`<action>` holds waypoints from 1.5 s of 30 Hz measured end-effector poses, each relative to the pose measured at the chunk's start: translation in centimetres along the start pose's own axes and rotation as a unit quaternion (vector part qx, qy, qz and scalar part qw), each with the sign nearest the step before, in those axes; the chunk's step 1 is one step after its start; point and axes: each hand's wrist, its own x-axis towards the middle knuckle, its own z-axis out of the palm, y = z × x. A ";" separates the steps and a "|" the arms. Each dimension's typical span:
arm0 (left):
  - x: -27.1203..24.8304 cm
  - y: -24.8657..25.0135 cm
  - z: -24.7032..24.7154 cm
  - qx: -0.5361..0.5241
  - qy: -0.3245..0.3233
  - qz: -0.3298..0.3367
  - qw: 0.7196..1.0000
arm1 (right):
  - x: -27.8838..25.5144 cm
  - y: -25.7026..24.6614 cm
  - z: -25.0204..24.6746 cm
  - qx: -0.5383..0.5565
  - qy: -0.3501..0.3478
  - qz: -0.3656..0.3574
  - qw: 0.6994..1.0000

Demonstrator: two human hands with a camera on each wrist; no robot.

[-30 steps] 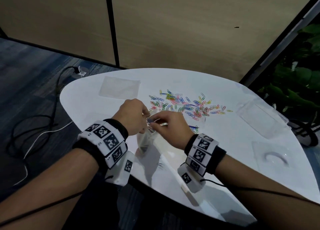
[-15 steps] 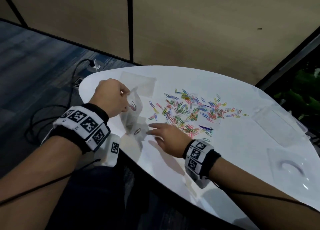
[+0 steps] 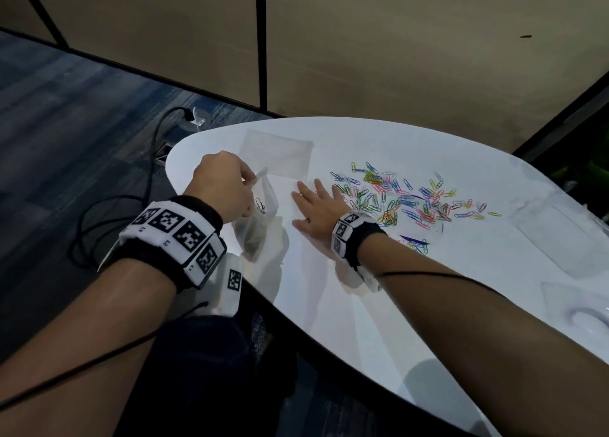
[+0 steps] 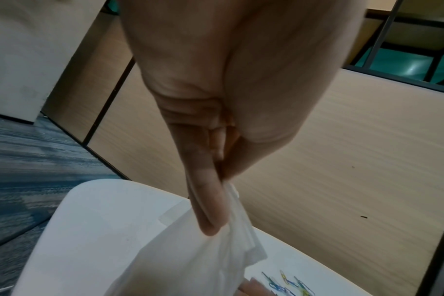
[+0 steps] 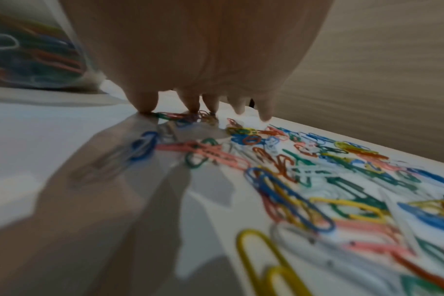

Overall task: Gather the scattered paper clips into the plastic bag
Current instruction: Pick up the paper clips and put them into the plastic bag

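Note:
My left hand [image 3: 224,186] pinches the top edge of a clear plastic bag [image 3: 263,219] that hangs over the white table [image 3: 329,305] near its left edge; the left wrist view shows thumb and fingers [image 4: 210,210] clamped on the bag [image 4: 203,260]. Several clips lie inside the bag [image 5: 33,60]. My right hand [image 3: 316,202] lies flat on the table, fingers spread, at the left end of the pile of coloured paper clips [image 3: 405,199]. In the right wrist view its fingertips [image 5: 193,106] touch clips [image 5: 292,170] on the tabletop.
Another flat clear bag [image 3: 276,153] lies at the table's far left. More clear plastic sheets or bags [image 3: 560,232] lie at the right edge. Cables [image 3: 99,225] trail on the carpet to the left. A wooden partition wall [image 3: 395,41] stands behind the table.
My left hand carried the bag leftward and away from the right hand. My right hand let go of the bag mouth, flattened out and slid forward onto the clips.

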 end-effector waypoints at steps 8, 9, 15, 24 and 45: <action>-0.9 2.0 1.2 0.022 -0.023 0.043 0.999 | -4.7 1.4 1.9 -0.031 0.061 -0.152 0.986; -1.1 2.3 1.4 0.026 -0.030 0.047 0.998 | -5.5 1.9 2.5 -0.037 0.077 -0.165 0.983; -1.7 4.0 2.9 0.042 -0.061 0.068 0.995 | -7.8 4.0 3.4 -0.038 0.088 -0.122 0.988; -2.1 6.2 4.6 0.015 -0.096 0.076 0.992 | -11.6 8.7 -1.8 0.309 0.196 0.162 0.917; -3.8 8.8 7.3 -0.083 -0.163 0.087 0.979 | -15.2 0.8 -5.3 0.442 0.234 0.090 0.861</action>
